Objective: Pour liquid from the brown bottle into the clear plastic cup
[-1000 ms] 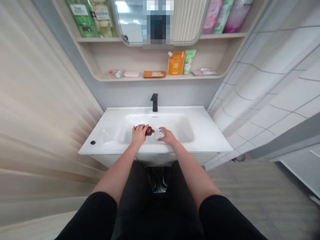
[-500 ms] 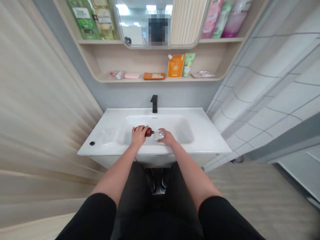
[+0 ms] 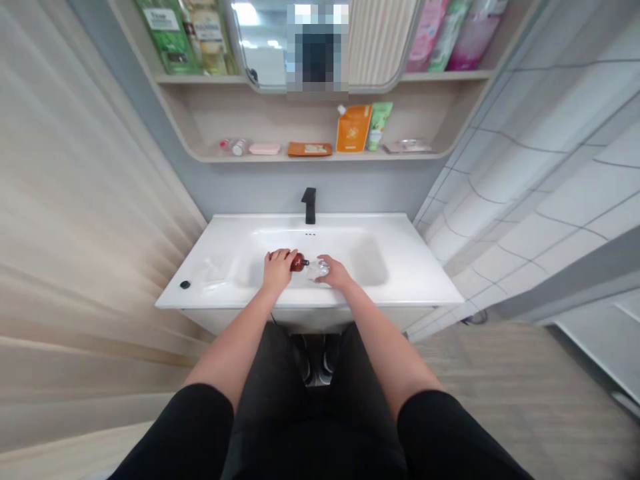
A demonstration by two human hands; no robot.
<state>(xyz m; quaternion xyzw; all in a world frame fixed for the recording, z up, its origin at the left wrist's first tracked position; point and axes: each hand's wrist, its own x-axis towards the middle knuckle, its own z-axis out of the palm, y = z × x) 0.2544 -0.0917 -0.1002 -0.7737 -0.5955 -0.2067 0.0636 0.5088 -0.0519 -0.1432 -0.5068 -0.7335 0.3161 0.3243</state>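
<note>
Over the white sink basin (image 3: 373,257), my left hand (image 3: 278,268) is wrapped round a brown bottle (image 3: 299,262). The bottle lies tipped on its side, its dark neck pointing right. Facing that neck is a small clear container (image 3: 319,269), held in the curled fingers of my right hand (image 3: 333,272). The neck is at or very near the container's mouth; I cannot tell whether they touch. Whether any liquid passes between them is too small to see. Part of the brown bottle is hidden under my left fingers.
A black faucet (image 3: 310,205) stands behind the basin. On the counter's left lie a black round cap (image 3: 185,285) and a clear plastic piece (image 3: 215,270). The shelf (image 3: 240,159) above holds an orange pouch (image 3: 354,129), a green tube (image 3: 380,127) and an orange packet (image 3: 309,149). A curtain hangs left.
The view has shifted very slightly. Both hands keep their hold on the brown bottle and the clear container, in nearly the same positions.
</note>
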